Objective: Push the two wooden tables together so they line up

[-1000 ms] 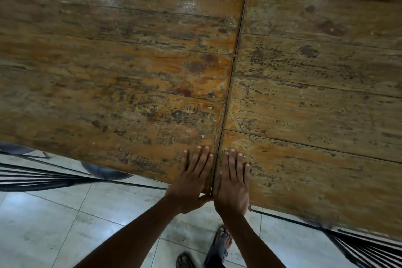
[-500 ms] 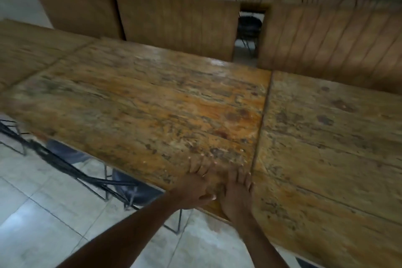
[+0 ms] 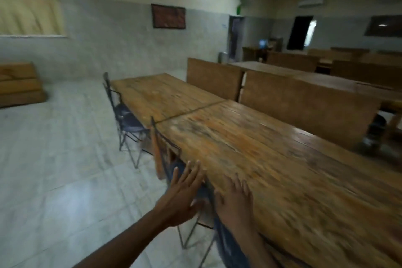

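Note:
Two worn wooden tables stand end to end, meeting at a thin dark seam. The near table fills the right of the head view; the far table lies beyond it to the left. My right hand lies flat on the near table's front edge, fingers spread. My left hand is open just off that edge, fingertips near the wood, holding nothing. The picture is blurred by motion.
Metal-framed chairs are tucked along the tables' left side, one right under my hands. Tiled floor spreads to the left. More wooden tables and upright panels stand behind to the right. A wooden bench sits by the left wall.
My view swung up and to the left, from looking down at the seam under my hands to looking along the tables. My left hand slid off the tabletop edge; the right stayed on it.

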`<action>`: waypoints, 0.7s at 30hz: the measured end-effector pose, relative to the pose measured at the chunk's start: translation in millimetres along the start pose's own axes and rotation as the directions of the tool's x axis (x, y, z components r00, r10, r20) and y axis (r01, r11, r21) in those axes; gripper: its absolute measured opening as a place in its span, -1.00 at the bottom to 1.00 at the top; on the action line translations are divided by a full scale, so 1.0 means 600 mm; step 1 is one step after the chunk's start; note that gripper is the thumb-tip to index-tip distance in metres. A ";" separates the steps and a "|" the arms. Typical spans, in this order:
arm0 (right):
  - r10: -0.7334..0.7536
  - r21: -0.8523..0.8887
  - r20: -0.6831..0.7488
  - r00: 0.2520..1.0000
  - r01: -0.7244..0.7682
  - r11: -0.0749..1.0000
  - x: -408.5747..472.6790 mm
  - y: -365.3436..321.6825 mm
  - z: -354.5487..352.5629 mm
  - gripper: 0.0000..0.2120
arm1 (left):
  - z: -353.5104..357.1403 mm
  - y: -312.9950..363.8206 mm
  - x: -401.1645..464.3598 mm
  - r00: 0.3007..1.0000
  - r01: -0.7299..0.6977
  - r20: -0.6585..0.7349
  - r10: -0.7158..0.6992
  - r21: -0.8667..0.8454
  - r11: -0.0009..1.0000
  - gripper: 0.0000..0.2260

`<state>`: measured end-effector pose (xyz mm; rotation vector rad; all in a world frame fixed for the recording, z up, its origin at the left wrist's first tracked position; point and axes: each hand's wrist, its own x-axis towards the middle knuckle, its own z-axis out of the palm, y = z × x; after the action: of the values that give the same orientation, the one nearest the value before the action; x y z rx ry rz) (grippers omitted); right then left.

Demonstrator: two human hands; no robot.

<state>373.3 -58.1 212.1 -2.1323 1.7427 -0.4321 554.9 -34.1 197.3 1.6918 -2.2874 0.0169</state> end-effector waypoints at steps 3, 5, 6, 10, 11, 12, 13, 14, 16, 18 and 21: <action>-0.157 0.038 0.010 0.988 0.156 0.987 0.037 -0.148 0.067 -0.46 | -0.068 -0.166 -0.074 0.987 0.157 -0.048 -0.154 0.089 0.984 -0.26; -0.205 0.032 0.055 0.977 0.204 0.978 0.057 -0.230 0.100 -0.47 | -0.108 -0.236 -0.108 0.977 0.211 -0.053 -0.207 0.081 0.974 -0.25; -0.221 0.044 0.064 0.973 0.219 0.975 0.069 -0.264 0.111 -0.47 | -0.119 -0.267 -0.119 0.975 0.214 -0.068 -0.210 0.074 0.974 -0.24; -0.294 0.054 0.032 0.955 0.292 0.955 0.125 -0.406 0.156 -0.48 | -0.164 -0.392 -0.143 0.950 0.301 -0.094 -0.297 0.029 0.953 -0.24; -0.308 0.060 0.023 0.951 0.306 0.950 0.146 -0.438 0.175 -0.48 | -0.168 -0.423 -0.144 0.945 0.317 -0.094 -0.315 0.017 0.948 -0.25; -0.311 0.070 0.027 0.950 0.308 0.949 0.173 -0.476 0.199 -0.49 | -0.169 -0.465 -0.143 0.943 0.322 -0.093 -0.320 0.008 0.947 -0.27; -0.310 0.076 0.015 0.951 0.308 0.948 0.193 -0.490 0.210 -0.48 | -0.174 -0.483 -0.134 0.945 0.315 -0.091 -0.313 0.009 0.949 -0.28; -0.307 0.084 0.008 0.952 0.305 0.949 0.216 -0.510 0.222 -0.48 | -0.176 -0.513 -0.124 0.946 0.314 -0.084 -0.312 0.019 0.949 -0.29; -0.294 0.116 -0.008 0.956 0.293 0.949 0.275 -0.554 0.267 -0.49 | -0.179 -0.586 -0.102 0.949 0.311 -0.067 -0.309 0.015 0.950 -0.32; -0.273 0.140 -0.022 0.962 0.273 0.952 0.341 -0.593 0.312 -0.51 | -0.180 -0.666 -0.070 0.953 0.299 -0.063 -0.297 0.031 0.954 -0.34; -0.199 0.179 -0.011 0.980 0.198 0.964 0.443 -0.650 0.379 -0.51 | -0.180 -0.779 -0.025 0.956 0.292 0.000 -0.293 0.063 0.954 -0.35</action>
<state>867.7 -231.0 189.6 -2.1815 1.4317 -0.6101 1021.3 -144.2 220.1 2.0507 -2.0385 0.0170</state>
